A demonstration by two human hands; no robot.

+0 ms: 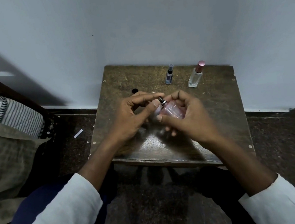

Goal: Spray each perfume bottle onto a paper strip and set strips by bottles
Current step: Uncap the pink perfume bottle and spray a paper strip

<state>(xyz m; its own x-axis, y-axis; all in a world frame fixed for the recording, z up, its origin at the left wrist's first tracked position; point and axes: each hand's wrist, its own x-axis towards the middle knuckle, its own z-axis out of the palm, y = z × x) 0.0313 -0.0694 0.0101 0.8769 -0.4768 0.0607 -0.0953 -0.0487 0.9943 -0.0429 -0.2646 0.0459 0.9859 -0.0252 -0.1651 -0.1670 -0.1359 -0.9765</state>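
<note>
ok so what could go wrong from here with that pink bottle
1. The pink bottle is held tilted above the table in the right hand, while the left hand works at its nozzle; a slip of the grip could drop it.
2. No paper strip shows plainly at the nozzle, so a spray might miss or hit the fingers.
3. A white strip lies on the floor, out of easy reach.

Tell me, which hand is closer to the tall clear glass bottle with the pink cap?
Right. The right hand, holding the pink perfume bottle, sits just in front of the tall clear glass bottle with the pink cap. The left hand is farther off to its left.
</note>
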